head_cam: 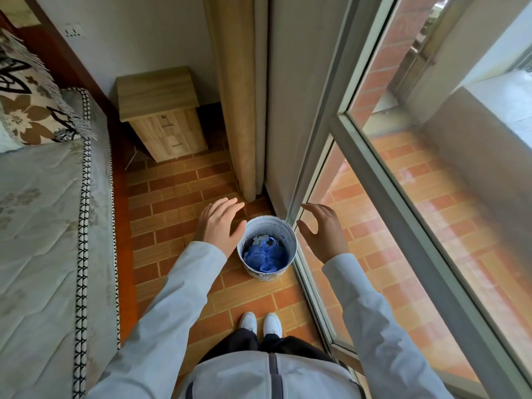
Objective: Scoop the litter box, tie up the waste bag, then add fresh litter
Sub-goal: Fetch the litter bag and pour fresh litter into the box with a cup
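The person's grey jacket (267, 375) is nearest, at the bottom, with dark trousers and two white shoes (260, 322) standing on the brick floor (178, 180) just beyond it. A little farther on from the shoes stands the bin (266, 249), a small round white tub with blue marks on its side. It sits on the floor, close beside the door frame (313, 286) on its right. Down inside it lies a crumpled blue bag (264, 254) with a bit of white stuff at the far side.

Both arms in grey sleeves reach out over the bin. The left hand (220, 223) is spread out flat with straight fingers, just left of the bin's rim, and holds nothing. The right hand (324, 230) is to the right of the bin, fingers loosely bent and spread, and holds nothing too. I cannot tell if either hand touches the rim.

On the far side of the bin a tan curtain (239, 96) hangs down to the floor. Left of the curtain, against the far wall, is a wooden drawer box (164, 116). A bed (37, 226) with a grey mattress runs down the left side, with a flower blanket (26, 99) at its far end. On the right is a big glass door (431, 211), and a balcony with the same brick floor shows through it
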Demonstrator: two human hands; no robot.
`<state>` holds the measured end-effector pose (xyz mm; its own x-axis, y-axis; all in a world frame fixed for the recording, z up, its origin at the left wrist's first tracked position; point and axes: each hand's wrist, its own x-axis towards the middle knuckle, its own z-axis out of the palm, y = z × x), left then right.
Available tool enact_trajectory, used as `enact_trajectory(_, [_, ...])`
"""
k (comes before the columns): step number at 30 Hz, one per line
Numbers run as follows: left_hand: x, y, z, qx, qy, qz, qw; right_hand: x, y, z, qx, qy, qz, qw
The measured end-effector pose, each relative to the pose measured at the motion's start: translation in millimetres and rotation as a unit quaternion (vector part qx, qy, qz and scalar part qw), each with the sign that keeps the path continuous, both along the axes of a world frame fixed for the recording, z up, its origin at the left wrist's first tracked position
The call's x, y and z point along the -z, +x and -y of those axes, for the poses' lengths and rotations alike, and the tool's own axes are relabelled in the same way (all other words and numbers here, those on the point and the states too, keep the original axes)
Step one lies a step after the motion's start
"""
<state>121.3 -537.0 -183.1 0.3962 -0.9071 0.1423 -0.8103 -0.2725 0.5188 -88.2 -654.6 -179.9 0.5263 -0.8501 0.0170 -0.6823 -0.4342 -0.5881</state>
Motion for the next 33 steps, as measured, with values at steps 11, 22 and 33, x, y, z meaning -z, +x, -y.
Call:
enact_trajectory(11, [-10, -24, -9, 0.034, -0.035, -0.003, 0.999, -24, -30, -29, 0.035, -0.016, -0.014, 0.999])
enact_trajectory(22, [-17, 7, 0, 0.211, -0.029, 0.007, 0.977, -29, -28, -103, 0.221, -0.014, 0.001, 0.975])
enact_trajectory(33, [-38, -3, -17, 0.477, -0.037, -0.021, 0.878, -36, -33, -257, 0.486, -0.037, -0.009, 0.873])
